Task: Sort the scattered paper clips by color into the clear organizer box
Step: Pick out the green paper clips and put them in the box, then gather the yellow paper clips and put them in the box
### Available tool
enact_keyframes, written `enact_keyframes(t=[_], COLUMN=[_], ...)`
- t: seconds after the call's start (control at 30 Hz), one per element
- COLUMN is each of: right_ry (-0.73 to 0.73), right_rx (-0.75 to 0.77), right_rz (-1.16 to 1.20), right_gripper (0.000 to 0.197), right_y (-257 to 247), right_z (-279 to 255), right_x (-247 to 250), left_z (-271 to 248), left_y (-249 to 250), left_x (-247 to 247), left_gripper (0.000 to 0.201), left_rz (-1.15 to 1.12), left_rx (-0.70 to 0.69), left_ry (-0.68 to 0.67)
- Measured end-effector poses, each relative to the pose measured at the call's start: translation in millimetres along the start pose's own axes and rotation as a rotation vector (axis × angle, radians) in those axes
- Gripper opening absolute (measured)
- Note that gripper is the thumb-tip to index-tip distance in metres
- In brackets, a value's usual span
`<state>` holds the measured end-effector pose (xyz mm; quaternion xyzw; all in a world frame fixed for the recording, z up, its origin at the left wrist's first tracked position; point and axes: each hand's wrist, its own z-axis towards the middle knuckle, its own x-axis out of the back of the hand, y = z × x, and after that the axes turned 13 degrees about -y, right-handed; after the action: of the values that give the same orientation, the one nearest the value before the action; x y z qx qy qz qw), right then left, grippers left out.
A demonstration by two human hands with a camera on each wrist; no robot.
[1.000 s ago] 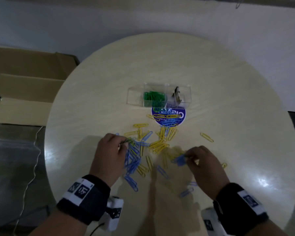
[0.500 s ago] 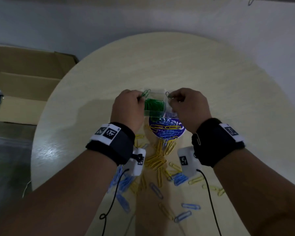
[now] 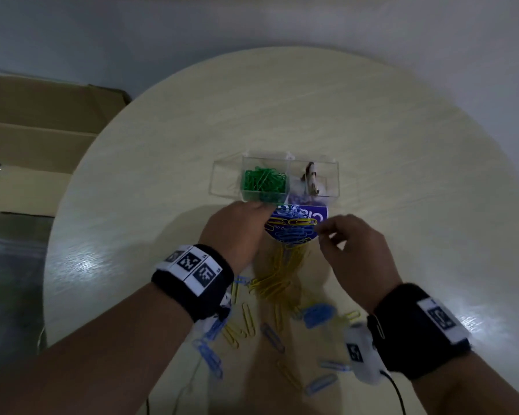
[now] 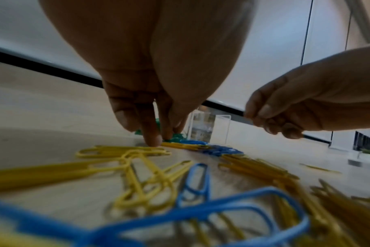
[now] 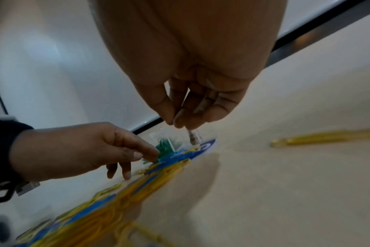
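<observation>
The clear organizer box [image 3: 312, 163] stands mid-table, with green clips [image 3: 264, 182] in its middle compartment and dark clips [image 3: 310, 187] in the right one. Its left compartment [image 3: 226, 178] looks bare. Blue and yellow clips [image 3: 291, 229] lie on a round blue label just in front of the box. More yellow clips [image 3: 277, 280] and blue clips [image 3: 318, 314] are scattered nearer me. My left hand [image 3: 252, 214] reaches down with straight fingers [image 4: 152, 139] touching the table at the box's front. My right hand [image 3: 327, 235] hovers right of the label, thumb and fingertips [image 5: 169, 117] closed together with nothing seen between them.
An open cardboard box [image 3: 36, 145] sits on the floor to the left of the round table [image 3: 402, 175]. A lone yellow clip [image 5: 327, 137] lies off to the right. Thin cables [image 3: 397, 393] trail from the wrist cameras over the near clips.
Both hands have drawn back from over the box toward me. The green and dark clips they pinched are gone from the fingers. The left hand has dropped to the table.
</observation>
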<state>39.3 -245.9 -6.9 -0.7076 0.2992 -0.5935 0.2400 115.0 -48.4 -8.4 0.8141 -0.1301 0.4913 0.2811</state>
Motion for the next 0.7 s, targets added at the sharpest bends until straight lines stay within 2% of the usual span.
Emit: enact_keyframes(t=[0.1, 0.2, 0.23, 0.33, 0.43, 0.63, 0.7], right_ry=[-0.005, -0.039, -0.052, -0.070, -0.057, -0.073, -0.098], right_rx=[0.002, -0.013, -0.016, -0.012, 0.011, 0.054, 0.053], right_rz=[-0.009, -0.010, -0.015, -0.027, -0.049, -0.113, -0.146], right_gripper=[0.021, 0.021, 0.020, 0.019, 0.018, 0.017, 0.018], right_y=[10.8, 14.2, 14.6, 15.2, 14.1, 8.2, 5.3], right_z=[-12.0, -16.6, -17.3, -17.7, -14.0, 0.8, 5.1], right_x=[-6.9, -10.7, -11.2, -10.7, -7.0, 4.9, 4.9], left_z=[2.6, 6.4, 7.0, 8.4, -0.6, -7.4, 7.1], left_y=[-10.7, -19.2, -19.7, -21.1, -17.3, -8.4, -13.3], left_x=[-3.1, -9.1, -9.8, -11.8, -5.4, 38.5, 50.1], left_gripper=[0.046, 0.012, 0.007, 0.006, 0.016, 0.014, 0.017], left_rz=[0.068, 0.126, 0.132, 0.099, 0.052, -0.054, -0.047], left_rx=[0.052, 0.117, 0.133, 0.150, 0.116, 0.019, 0.033], left_ry=[0.032, 0.060, 0.055, 0.044, 0.082, 0.416, 0.458])
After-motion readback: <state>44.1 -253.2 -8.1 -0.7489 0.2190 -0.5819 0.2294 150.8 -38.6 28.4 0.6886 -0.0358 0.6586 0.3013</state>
